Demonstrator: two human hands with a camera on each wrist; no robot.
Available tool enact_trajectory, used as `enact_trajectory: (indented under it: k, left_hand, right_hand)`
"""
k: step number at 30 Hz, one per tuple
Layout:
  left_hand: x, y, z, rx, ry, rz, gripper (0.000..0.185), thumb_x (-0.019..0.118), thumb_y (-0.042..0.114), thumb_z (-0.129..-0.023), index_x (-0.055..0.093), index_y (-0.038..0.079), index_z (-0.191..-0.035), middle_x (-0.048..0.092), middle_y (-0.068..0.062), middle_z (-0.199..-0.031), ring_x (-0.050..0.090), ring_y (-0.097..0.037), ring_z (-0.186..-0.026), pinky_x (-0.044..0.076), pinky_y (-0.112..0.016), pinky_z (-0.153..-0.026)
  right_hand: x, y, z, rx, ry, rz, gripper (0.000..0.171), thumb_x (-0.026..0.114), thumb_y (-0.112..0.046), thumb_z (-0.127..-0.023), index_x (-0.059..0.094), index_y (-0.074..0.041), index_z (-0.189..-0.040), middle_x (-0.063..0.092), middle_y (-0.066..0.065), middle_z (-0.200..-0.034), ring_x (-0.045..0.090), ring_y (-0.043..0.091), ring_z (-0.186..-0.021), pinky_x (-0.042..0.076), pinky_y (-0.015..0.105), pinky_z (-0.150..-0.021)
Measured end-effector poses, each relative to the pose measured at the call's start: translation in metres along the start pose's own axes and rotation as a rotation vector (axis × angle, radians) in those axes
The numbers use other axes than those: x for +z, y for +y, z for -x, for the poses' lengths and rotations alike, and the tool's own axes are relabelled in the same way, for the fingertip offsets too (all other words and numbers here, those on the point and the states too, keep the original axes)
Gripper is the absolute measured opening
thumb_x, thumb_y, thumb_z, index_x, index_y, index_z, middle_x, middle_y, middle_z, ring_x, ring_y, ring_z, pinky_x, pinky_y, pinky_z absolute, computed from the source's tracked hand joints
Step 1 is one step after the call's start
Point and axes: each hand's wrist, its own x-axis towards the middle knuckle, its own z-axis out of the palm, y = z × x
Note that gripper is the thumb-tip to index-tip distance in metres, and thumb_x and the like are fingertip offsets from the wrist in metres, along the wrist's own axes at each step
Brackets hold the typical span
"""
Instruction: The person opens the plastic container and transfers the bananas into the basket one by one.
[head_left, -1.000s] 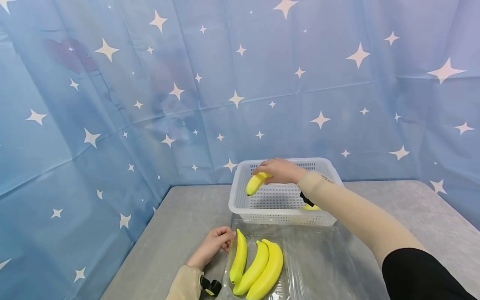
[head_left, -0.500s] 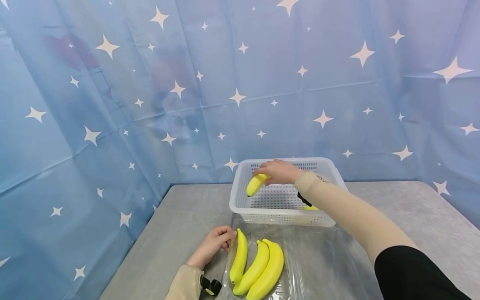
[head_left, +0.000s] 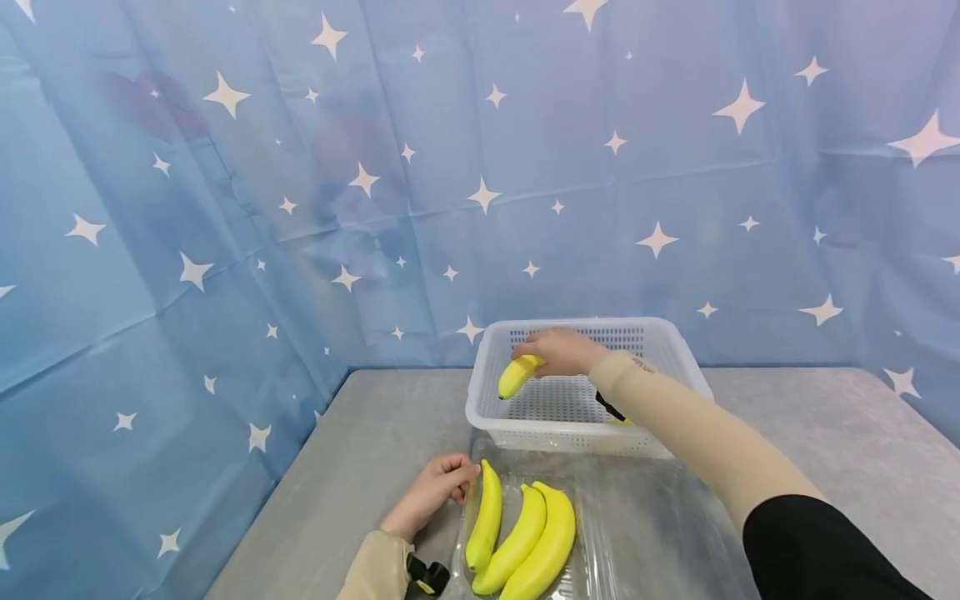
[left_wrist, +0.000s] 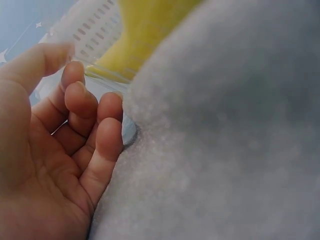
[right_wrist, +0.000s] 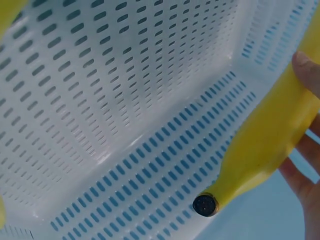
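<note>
In the head view my right hand (head_left: 562,350) grips a yellow banana (head_left: 519,377) over the left part of a white perforated basket (head_left: 585,429). The right wrist view shows its dark-tipped end (right_wrist: 205,204) pointing down, thumb on one side and fingers on the other. My left hand (head_left: 435,487) pinches the left edge of a clear plastic clamshell container (head_left: 596,550) between thumb and index finger, the other fingers loosely curled. Three bananas (head_left: 546,546) lie side by side in the container's left half.
More yellow (head_left: 624,422) shows inside the basket at its right front, mostly hidden by my right forearm. The basket stands behind the container on a grey table (head_left: 405,417). A blue curtain with white stars (head_left: 420,208) hangs behind the table.
The head view has turned slightly left, shifting everything a little to the right. My right hand and its banana sit slightly lower over the basket. The left hand keeps its hold.
</note>
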Motion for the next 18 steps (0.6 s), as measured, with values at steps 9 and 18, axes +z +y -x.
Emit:
enact_trajectory:
  k: [9, 18]
  left_hand:
    - [0.0015, -0.0025, 0.0021, -0.001, 0.008, 0.017, 0.026, 0.063, 0.026, -0.095, 0.059, 0.010, -0.075, 0.053, 0.000, -0.066, 0.050, -0.014, -0.058, 0.049, -0.027, -0.057]
    - [0.0011, -0.0006, 0.0001, 0.005, -0.005, 0.006, 0.025, 0.064, 0.028, -0.094, 0.059, 0.011, -0.076, 0.054, 0.001, -0.067, 0.051, -0.013, -0.059, 0.049, -0.026, -0.058]
  right_hand:
    - [0.0064, 0.0010, 0.0010, 0.035, -0.033, -0.011, 0.047, 0.080, -0.015, -0.081, 0.062, -0.022, -0.124, 0.064, 0.000, -0.116, 0.061, 0.023, -0.104, 0.049, 0.042, -0.090]
    - [0.0112, 0.0049, 0.0030, 0.085, -0.051, -0.028, 0.051, 0.080, -0.013, -0.081, 0.062, -0.021, -0.128, 0.063, -0.002, -0.119, 0.060, 0.023, -0.108, 0.047, 0.044, -0.094]
